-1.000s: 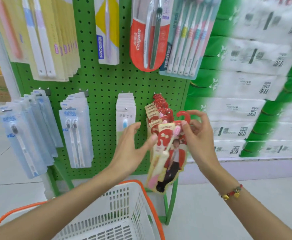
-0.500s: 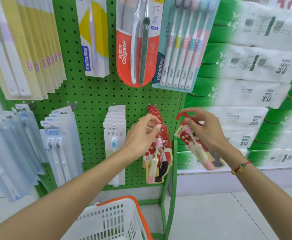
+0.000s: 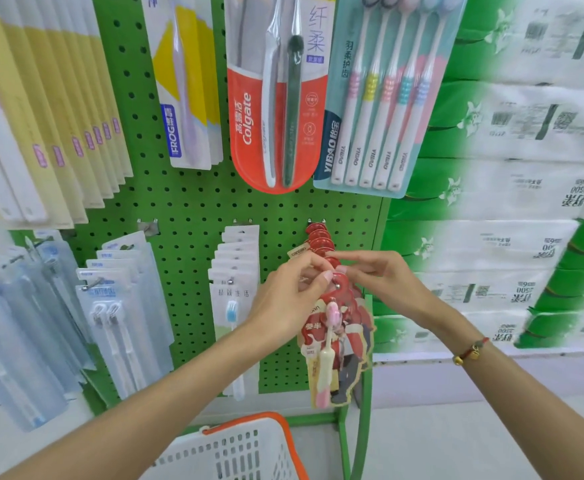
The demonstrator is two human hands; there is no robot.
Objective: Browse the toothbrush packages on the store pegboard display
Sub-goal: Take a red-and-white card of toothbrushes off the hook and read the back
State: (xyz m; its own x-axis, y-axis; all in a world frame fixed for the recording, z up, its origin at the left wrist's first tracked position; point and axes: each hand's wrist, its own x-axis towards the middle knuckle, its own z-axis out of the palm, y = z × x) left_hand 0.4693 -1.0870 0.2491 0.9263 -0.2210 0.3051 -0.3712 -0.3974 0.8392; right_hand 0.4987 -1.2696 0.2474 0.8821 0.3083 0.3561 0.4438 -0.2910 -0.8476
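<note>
We are pinching the red pack [image 3: 339, 327] at its hook with both hands, left hand [image 3: 285, 303] and right hand [image 3: 384, 280] equally near, its length hanging straight down below them.

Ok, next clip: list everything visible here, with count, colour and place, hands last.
pegboard: one, green, centre.
red toothbrush packages: a stack, lower right peg.
Colgate pack: one, red, top centre.
five-brush pack: one, teal, top right.
white single-brush packs: a stack, lower middle.
clear blue packs: several stacks, lower left.
yellow packs: a row, upper left.
basket: one, white with orange rim, bottom.
tissue packs: many, green-white, right.
left hand: pinches front package's top.
right hand: pinches the same top.
</note>
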